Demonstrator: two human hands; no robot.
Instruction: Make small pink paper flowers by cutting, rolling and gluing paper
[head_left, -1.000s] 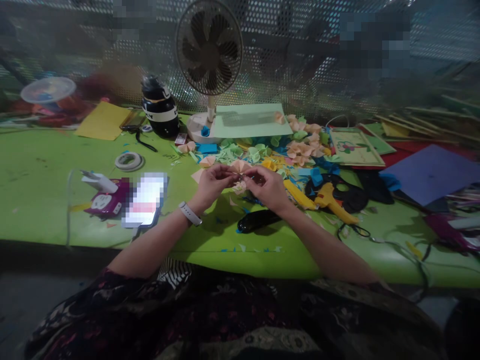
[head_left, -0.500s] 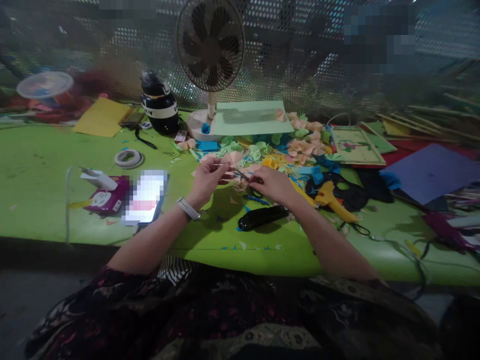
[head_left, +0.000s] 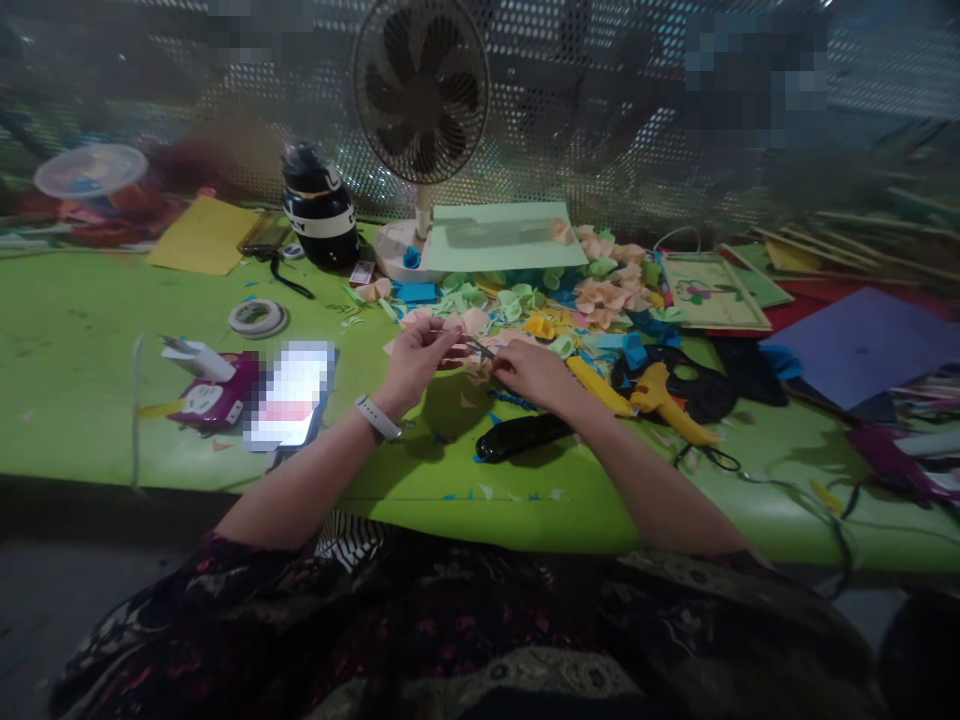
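Nearest the camera, a dark patterned garment (head_left: 450, 640) is filling the bottom of the view, and both forearms are reaching out from it over the edge of the green counter (head_left: 90, 340). A white watch (head_left: 377, 417) is sitting on the left wrist. Just beyond the right forearm, a black stapler-like tool (head_left: 521, 437) is lying flat on the counter.

The left hand (head_left: 416, 362) is closing its grip in a narrow pinch on a small pink paper piece (head_left: 459, 352), holding it just above the counter. The right hand (head_left: 536, 372) is wrapping its grip around small scissors (head_left: 480, 349), whose blades are pointing left and meeting the paper piece right at the left fingertips. The paper is thus lying between the two hands, touching both the pinch and the blades.

Against the picture from half a second ago, both hands are sitting slightly lower and the scissors are lying closer to the paper; a second ago the right hand was holding no scissors that could be seen.

To the left, a phone (head_left: 291, 395) with a lit screen is lying beside a purple box (head_left: 214, 400), whose print is too small to read. Further right, a yellow glue gun (head_left: 664, 398) is resting on its side. Beyond the hands, a heap of paper cuttings (head_left: 577, 300) is spreading out, with a tape roll (head_left: 257, 318) to the left. At the back, a black helmet (head_left: 321, 215) with unreadable lettering and a fan (head_left: 420, 90) are standing.
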